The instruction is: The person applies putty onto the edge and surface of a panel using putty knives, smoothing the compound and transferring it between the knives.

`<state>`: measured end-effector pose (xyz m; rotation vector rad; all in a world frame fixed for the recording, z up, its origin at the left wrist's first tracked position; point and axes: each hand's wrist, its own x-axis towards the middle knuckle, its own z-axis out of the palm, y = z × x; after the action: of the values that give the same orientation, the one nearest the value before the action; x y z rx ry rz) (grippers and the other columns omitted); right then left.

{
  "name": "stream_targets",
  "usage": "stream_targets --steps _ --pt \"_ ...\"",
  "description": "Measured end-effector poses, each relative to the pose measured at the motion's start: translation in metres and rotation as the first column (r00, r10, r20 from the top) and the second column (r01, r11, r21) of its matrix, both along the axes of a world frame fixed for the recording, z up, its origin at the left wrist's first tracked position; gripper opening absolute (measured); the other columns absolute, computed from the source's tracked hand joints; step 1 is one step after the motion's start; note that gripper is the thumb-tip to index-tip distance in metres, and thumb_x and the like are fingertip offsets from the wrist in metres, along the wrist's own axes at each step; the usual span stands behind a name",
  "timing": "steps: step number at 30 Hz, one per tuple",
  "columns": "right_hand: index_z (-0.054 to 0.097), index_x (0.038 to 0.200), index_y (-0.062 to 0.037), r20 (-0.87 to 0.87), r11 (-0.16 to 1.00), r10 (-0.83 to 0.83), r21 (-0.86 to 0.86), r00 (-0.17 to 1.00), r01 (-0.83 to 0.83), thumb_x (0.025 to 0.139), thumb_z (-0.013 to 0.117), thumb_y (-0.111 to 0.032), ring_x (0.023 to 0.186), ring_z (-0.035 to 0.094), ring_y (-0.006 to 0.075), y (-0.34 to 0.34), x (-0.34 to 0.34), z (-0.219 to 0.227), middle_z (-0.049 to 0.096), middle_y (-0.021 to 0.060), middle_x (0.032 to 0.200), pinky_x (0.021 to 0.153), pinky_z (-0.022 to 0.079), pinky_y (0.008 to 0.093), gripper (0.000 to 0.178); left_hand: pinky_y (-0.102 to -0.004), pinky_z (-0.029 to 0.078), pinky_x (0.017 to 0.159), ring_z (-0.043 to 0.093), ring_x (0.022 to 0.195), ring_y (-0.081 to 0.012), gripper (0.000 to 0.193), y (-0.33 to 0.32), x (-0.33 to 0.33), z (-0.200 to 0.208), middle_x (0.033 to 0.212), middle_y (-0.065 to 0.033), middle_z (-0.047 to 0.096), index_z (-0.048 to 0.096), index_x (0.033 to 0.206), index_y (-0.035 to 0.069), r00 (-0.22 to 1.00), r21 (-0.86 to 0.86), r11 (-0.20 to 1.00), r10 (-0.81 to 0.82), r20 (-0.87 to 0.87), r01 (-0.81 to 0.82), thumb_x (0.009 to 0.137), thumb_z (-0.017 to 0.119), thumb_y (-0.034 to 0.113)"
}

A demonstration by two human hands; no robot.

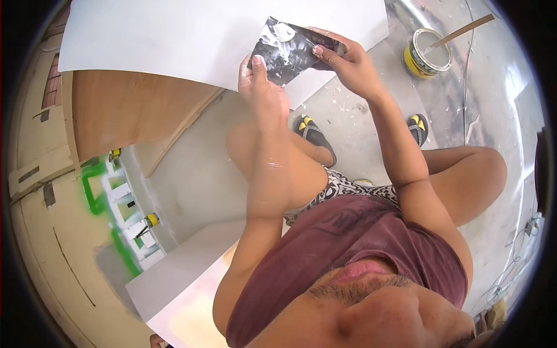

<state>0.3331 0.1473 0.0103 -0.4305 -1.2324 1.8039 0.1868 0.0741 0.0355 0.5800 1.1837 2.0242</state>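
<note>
Between my two hands is a dark, thin sheet [288,55], its face smeared and streaked with white. My left hand [262,87] grips its left edge, with the thumb on top and the fingers underneath. At the other end, my right hand [355,62] pinches the sheet, thumb over the face and fingers behind. White residue coats both thumbs. The sheet is held up above the near edge of a large white panel [156,37]. Whether the right end is folded or a second piece, I cannot tell.
Right of the panel stands an open yellow-and-black can [419,65] with a wooden stick [467,29] leaning out. White scraps [342,100] litter the floor. A brown wooden board [136,113] sits below the panel. At left are white pieces [120,192] with green paint around them.
</note>
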Motion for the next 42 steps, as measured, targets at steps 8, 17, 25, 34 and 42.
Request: stream_targets --steps 8,17,25,34,42 --pt "0.06 0.113 0.0026 0.043 0.917 -0.379 -0.122 0.925 0.381 0.086 0.068 -0.009 0.083 0.064 0.0142 0.025 0.036 0.022 0.068 0.0049 0.096 0.075 0.053 0.0286 0.031 -0.0313 0.049 0.088 0.06 0.096 -0.0182 0.029 -0.004 0.004 0.0 0.107 -0.0143 0.062 0.053 0.117 -0.01 0.981 -0.001 0.999 0.053 -0.187 -0.055 0.098 0.05 0.01" --pt "0.063 0.11 0.003 0.112 0.976 -0.103 -0.179 0.988 0.122 0.08 0.074 -0.012 0.075 0.066 0.0146 0.029 0.025 0.011 0.068 0.0088 0.091 0.058 0.057 0.0285 0.035 -0.029 0.05 0.085 0.062 0.097 -0.0173 0.032 -0.003 0.018 0.002 0.109 -0.0155 0.063 0.054 0.12 -0.012 0.975 -0.022 1.0 0.001 -0.223 -0.006 0.099 0.048 0.01" --pt "0.062 0.111 0.0046 0.125 0.979 -0.118 -0.152 0.985 0.136 0.08 0.075 -0.01 0.072 0.066 0.0147 0.033 0.013 -0.013 0.068 0.0095 0.092 0.063 0.058 0.0286 0.037 -0.0264 0.049 0.082 0.062 0.092 -0.0142 0.031 -0.005 0.024 -0.009 0.101 -0.0128 0.067 0.06 0.119 -0.009 0.746 -0.263 0.965 -0.163 -0.646 -0.017 0.098 0.05 0.012" --pt "0.065 0.115 0.0007 0.395 0.467 -0.802 -0.051 0.447 0.883 0.086 0.068 -0.01 0.083 0.065 0.0134 0.101 0.049 -0.202 0.07 0.0089 0.095 0.076 0.05 0.0255 0.032 -0.0319 0.052 0.079 0.064 0.09 -0.0192 0.035 -0.001 0.009 -0.01 0.106 -0.0143 0.064 0.054 0.121 -0.012 0.906 -0.419 0.908 -0.176 -0.386 -0.003 0.097 0.055 0.013" --pt "0.067 0.117 -0.0113 0.523 0.423 -0.816 0.252 0.246 0.87 0.083 0.059 -0.01 0.101 0.066 0.0313 0.174 0.091 -0.363 0.068 0.0192 0.108 0.09 0.049 0.0344 0.035 -0.0354 0.049 0.089 0.06 0.104 -0.0233 0.041 0.006 0.01 -0.013 0.117 -0.0183 0.058 0.047 0.127 -0.013 0.934 -0.465 0.876 -0.267 -0.237 0.132 0.098 0.051 0.016"
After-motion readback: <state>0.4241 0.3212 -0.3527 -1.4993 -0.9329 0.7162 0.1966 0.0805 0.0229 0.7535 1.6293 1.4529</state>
